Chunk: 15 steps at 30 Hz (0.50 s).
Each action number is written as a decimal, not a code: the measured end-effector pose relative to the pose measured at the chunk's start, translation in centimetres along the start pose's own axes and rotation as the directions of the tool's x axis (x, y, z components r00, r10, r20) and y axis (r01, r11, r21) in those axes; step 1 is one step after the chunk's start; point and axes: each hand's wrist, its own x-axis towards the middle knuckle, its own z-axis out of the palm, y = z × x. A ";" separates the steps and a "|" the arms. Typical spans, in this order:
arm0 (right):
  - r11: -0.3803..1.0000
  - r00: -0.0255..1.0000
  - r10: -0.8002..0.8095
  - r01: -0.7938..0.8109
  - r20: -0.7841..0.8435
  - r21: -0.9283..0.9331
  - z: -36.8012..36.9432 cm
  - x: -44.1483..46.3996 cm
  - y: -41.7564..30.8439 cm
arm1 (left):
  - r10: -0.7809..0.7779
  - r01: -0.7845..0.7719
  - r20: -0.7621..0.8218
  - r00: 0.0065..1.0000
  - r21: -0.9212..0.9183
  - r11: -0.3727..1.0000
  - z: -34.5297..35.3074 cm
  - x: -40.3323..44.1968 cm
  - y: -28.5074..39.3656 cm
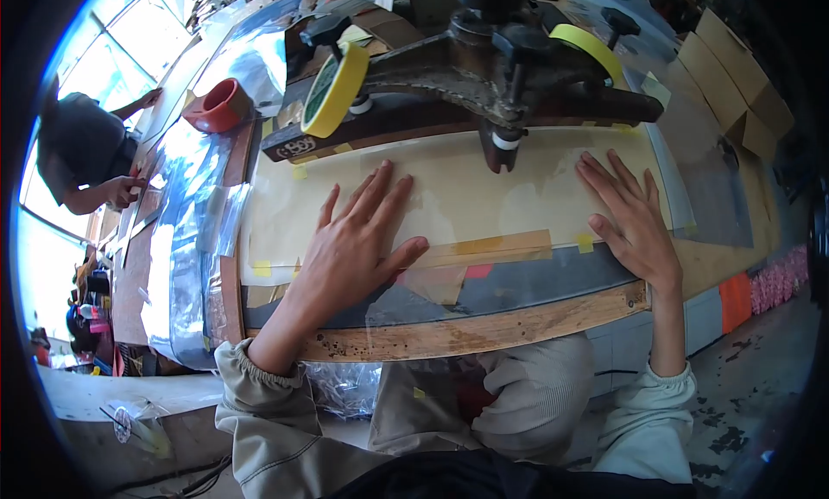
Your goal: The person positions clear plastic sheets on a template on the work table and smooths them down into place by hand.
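Observation:
A cream sheet [492, 197] lies on the work surface, held at its edges by small yellow tape pieces. My left hand [350, 244] rests on its left part, palm down, fingers spread and thumb out. On the right part lies my right hand [635, 227], its fingers stretched out flat near the sheet's right edge. Neither hand grips anything. Just beyond the fingertips stands a dark cast-metal machine [432, 72] with a long bar across the sheet and a forked tip pointing down. A yellow tape roll [350, 89] hangs at its left, another tape roll [596, 50] at its right.
A wooden strip [484, 328] edges the surface nearest me. To the left are a red tape dispenser [218, 108] and clear plastic sheeting [186, 266]. A co-worker [86, 149] works at the far left. An open cardboard box [734, 85] stands at the right.

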 end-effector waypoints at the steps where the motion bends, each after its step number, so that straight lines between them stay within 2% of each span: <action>1: 1.000 1.000 0.000 0.000 0.002 0.002 0.0 0.1 0.0 | 0.005 -0.005 -0.008 1.000 -0.009 1.000 0.1 0.1 -0.1; 4: 0.998 0.998 0.047 -0.048 0.047 0.029 -0.4 0.4 -0.4 | 0.019 -0.020 -0.020 1.000 -0.020 1.000 0.1 0.1 -0.2; 7: 1.000 1.000 0.013 -0.013 0.001 0.027 -0.3 0.4 -0.4 | 0.035 -0.036 -0.029 0.999 -0.032 0.999 0.3 0.2 -0.2; 10: 0.999 0.985 -0.035 0.028 -0.169 -0.039 0.5 0.4 -0.3 | 0.047 -0.048 -0.043 0.998 -0.015 0.999 0.3 0.1 -0.3; 15: 0.996 0.955 -0.087 0.093 -0.284 0.005 0.0 0.7 -1.2 | 0.035 -0.036 -0.039 0.999 -0.006 0.999 0.3 0.1 -0.4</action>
